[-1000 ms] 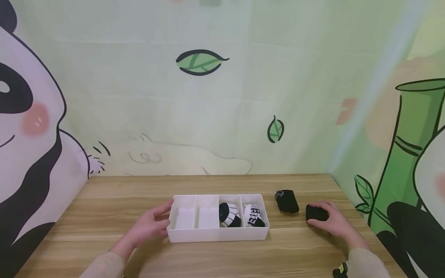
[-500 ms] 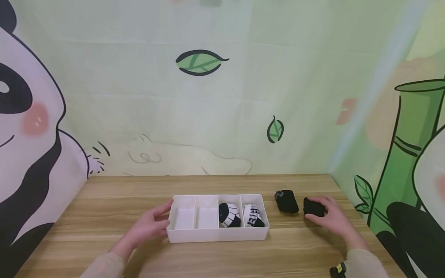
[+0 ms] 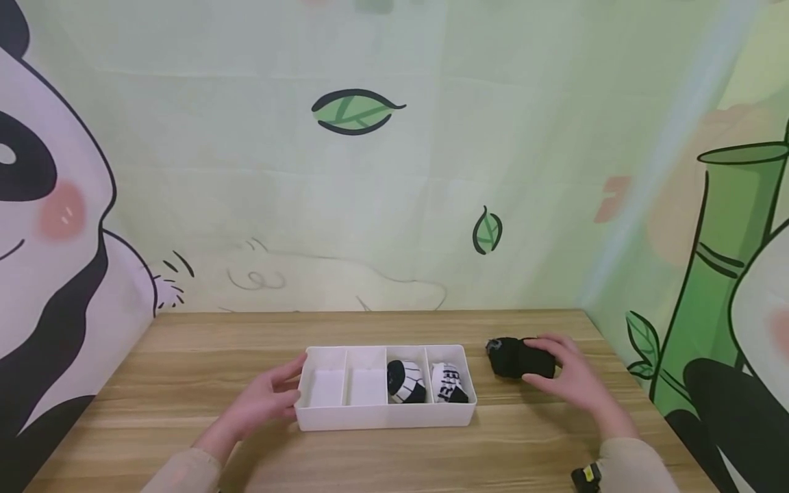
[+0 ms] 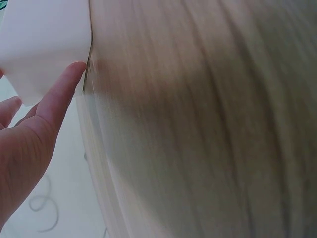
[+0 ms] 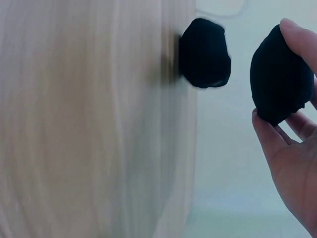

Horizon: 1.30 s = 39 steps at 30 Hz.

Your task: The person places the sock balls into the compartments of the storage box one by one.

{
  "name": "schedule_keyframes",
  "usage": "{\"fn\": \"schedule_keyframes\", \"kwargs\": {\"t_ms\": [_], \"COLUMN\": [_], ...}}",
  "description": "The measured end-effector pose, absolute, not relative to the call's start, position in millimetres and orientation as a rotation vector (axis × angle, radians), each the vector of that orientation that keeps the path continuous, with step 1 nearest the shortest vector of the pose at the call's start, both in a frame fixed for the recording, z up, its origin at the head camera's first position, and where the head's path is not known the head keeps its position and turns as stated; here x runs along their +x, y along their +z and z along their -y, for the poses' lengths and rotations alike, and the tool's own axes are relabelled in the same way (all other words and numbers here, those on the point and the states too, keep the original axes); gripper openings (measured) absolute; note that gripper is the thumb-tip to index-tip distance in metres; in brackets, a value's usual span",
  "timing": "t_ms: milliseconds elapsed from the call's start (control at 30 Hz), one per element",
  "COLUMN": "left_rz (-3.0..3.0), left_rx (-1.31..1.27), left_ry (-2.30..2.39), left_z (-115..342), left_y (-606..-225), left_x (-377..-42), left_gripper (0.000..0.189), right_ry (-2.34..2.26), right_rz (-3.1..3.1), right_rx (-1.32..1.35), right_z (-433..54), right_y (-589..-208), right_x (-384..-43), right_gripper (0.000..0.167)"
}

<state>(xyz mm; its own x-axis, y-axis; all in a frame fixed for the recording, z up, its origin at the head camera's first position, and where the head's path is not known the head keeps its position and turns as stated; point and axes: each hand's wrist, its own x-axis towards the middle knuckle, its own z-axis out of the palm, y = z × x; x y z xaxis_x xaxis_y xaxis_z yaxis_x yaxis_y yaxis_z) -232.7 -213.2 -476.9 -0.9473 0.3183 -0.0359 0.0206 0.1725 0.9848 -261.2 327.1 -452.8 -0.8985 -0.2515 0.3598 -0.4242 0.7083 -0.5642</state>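
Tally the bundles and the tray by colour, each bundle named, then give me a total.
Mainly black: 2, the held bundle in the right hand and the loose bundle
Black and white: 2, the line-patterned bundle and the letter-patterned bundle
White: 1, the tray
Total: 5

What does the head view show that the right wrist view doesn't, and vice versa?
Only the head view: a white plastic four-compartment box, a lined black-and-white cloth bundle and a lettered black-and-white cloth bundle inside, the left hand touching it.
Only the right wrist view: a gap between the held black cloth bundle and the loose black cloth bundle.
Both: those black bundles, the right hand, the wooden table.
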Motion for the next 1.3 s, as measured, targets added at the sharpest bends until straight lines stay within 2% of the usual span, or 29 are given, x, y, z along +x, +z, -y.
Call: {"fn": "schedule_keyframes", "kwargs": {"t_ms": [433, 1300], "left_rz": [-2.235, -2.246], "left_rx": [0.300, 0.248], "left_ry": [1.842, 1.848], "left_z": [212, 210], "left_y": [-476, -476], "left_x": [-233, -231], "left_gripper": [0.072, 0.071], "right_ry": [0.905, 0.976], "right_rz": [2.647, 2.576], "right_rx": [0.636, 0.838], "right_z": [-284, -210], "right_y": [-439, -445], "right_x": [-262, -263], "right_gripper": [0.056, 0.060]}}
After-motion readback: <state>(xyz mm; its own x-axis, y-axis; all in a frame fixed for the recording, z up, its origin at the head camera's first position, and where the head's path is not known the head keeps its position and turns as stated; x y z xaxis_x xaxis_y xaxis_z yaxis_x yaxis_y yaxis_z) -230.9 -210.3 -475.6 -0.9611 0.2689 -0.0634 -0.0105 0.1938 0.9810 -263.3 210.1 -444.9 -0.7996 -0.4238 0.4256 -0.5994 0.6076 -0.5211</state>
